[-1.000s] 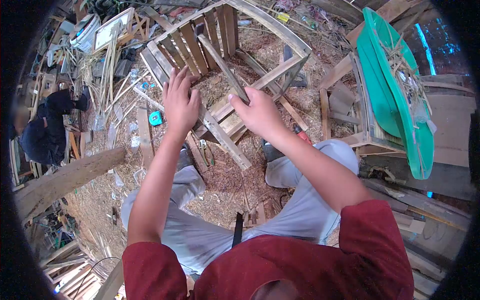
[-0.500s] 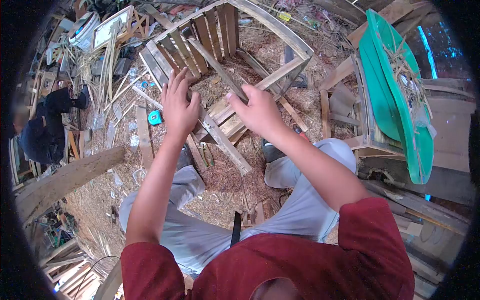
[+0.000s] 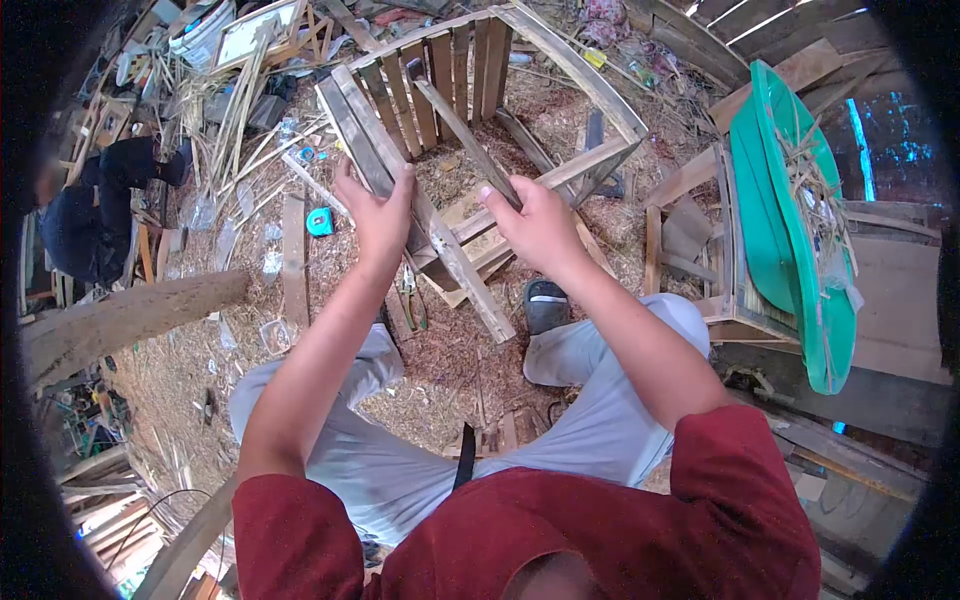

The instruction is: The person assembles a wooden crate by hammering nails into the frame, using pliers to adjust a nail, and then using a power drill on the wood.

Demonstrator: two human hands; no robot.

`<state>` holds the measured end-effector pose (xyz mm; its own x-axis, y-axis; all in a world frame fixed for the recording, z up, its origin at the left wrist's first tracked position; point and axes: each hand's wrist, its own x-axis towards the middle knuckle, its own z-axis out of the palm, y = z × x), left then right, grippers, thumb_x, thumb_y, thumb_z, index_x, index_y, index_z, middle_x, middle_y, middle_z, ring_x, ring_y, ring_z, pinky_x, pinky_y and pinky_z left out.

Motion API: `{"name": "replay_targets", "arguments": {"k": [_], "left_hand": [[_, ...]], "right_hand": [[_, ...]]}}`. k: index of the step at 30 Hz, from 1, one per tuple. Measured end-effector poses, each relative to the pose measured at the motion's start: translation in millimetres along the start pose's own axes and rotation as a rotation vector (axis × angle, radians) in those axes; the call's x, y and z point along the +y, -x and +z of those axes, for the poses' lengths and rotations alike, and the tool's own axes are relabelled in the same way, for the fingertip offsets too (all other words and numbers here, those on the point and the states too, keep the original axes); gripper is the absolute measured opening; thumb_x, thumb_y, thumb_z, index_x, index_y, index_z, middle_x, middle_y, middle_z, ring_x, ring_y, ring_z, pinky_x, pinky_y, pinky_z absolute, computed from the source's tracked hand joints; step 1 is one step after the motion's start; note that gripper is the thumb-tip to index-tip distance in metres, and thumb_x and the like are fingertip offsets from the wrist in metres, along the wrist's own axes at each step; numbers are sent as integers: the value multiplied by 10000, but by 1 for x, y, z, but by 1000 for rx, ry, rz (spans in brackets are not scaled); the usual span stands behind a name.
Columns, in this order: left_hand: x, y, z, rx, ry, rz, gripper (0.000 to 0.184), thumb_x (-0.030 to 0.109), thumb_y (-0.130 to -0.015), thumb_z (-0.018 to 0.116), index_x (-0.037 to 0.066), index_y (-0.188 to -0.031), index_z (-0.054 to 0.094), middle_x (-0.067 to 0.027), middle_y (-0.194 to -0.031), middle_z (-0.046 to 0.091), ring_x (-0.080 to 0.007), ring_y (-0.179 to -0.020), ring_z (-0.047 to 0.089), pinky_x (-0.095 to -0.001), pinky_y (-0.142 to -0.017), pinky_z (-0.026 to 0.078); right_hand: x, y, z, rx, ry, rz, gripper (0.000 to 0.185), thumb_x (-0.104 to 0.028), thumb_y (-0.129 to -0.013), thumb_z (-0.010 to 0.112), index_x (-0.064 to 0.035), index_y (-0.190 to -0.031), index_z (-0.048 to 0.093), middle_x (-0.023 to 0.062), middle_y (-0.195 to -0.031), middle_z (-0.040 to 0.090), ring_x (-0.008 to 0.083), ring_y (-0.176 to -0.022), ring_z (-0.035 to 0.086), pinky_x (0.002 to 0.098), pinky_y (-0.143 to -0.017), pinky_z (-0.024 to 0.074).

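A slatted wooden frame [image 3: 595, 158], like a crate or small chair, lies tilted on the ground in front of me. My left hand [image 3: 380, 215] grips a board [image 3: 362, 125] at its near left side, thumb on the right and fingers around the left edge. In my right hand [image 3: 535, 220] is the wooden handle of a hammer [image 3: 465, 135], its small dark head pointing away over the frame's slats. A loose-ended slat [image 3: 470, 285] sticks out from the frame toward my knees.
A turquoise tape measure [image 3: 320, 222] and pliers [image 3: 415, 303] lie on the shavings-covered ground. At right, a green plastic basin-like piece [image 3: 765, 190] leans on a wooden frame. A person in dark clothes [image 3: 90, 225] is at far left. A thick timber [image 3: 150, 315] lies at left.
My left hand has gone from fingers stretched over the board to gripping it. The view has shifted, so the frame appears lower and further right. My right hand still holds the hammer.
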<state>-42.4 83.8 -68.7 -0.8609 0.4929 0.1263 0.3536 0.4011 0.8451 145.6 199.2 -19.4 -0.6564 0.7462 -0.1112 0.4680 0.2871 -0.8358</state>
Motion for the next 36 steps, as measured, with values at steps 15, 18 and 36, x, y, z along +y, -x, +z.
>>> {"name": "replay_targets", "arguments": {"k": [15, 18, 36], "left_hand": [[10, 22, 2, -89, 251, -79, 1079, 152, -764, 864, 9, -1519, 106, -233, -1381, 480, -318, -1208, 570, -365, -1036, 465], [8, 18, 0, -118, 258, -119, 1097, 135, -756, 852, 21, -1535, 88, -234, -1374, 493, -325, -1209, 572, -378, -1047, 459], [1, -3, -41, -291, 298, -198, 1002, 73, -875, 738, 77, -1579, 26, -204, -1108, 674, -266, -915, 717, -375, -795, 606]], "right_hand": [[17, 18, -9, -77, -249, 156, 457, -432, -1001, 586, 13, -925, 653, 79, -682, 626, 203, -617, 604, 381, -596, 465], [11, 24, -28, -59, -321, 258, 374, -373, -1036, 551, -31, -945, 675, 11, -643, 554, 111, -552, 503, 318, -524, 413], [93, 63, -160, 232, -1061, 597, 353, -399, -1087, 348, -117, -1099, 559, -73, -620, 356, 49, -431, 294, 245, -375, 242]]}}
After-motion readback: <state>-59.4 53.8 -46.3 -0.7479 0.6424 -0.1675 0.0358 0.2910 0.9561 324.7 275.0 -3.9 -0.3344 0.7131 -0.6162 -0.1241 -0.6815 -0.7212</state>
